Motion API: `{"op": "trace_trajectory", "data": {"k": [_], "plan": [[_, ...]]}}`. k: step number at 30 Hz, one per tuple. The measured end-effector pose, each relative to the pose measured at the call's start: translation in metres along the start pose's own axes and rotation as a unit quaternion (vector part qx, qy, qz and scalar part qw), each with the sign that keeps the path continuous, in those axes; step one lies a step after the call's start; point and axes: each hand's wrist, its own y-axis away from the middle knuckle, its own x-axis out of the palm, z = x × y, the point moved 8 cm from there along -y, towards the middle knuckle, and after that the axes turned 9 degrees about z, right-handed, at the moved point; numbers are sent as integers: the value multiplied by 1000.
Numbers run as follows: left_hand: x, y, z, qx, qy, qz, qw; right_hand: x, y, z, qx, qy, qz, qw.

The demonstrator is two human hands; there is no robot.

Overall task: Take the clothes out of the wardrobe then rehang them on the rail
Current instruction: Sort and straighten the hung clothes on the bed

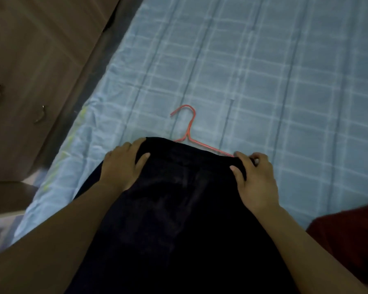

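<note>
A black garment (179, 209) lies spread on the bed, reaching from the lower edge of the view up to the middle. A red wire hanger (188, 128) lies on the bed at the garment's top edge; its hook points away from me and its lower part is hidden under the cloth. My left hand (121, 166) grips the garment's top left corner, thumb on top. My right hand (255, 179) pinches the top right corner, where the hanger's arm comes out.
The bed (285, 81) has a light blue checked sheet and fills most of the view. A brown wardrobe (30, 71) with metal handles stands to the left. A dark red cloth (348, 234) lies at the lower right.
</note>
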Motion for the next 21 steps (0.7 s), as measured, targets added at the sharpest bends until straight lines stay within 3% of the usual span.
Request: {"op": "trace_trajectory", "data": {"k": [5,9,17,21], "plan": [[-14,18,-3,-4,13,-8,1000,-7,9,6,-24,-44,5,999],[-45,63,-2,-4,100,-34,994,-45,33,33,-55,-78,-27,995],[-119,237,26,-6,171,-114,979,-106,137,132,-152,-96,-104,978],[-139,349,65,-66,187,-179,964,-108,204,200,-217,-94,-88,968]]}}
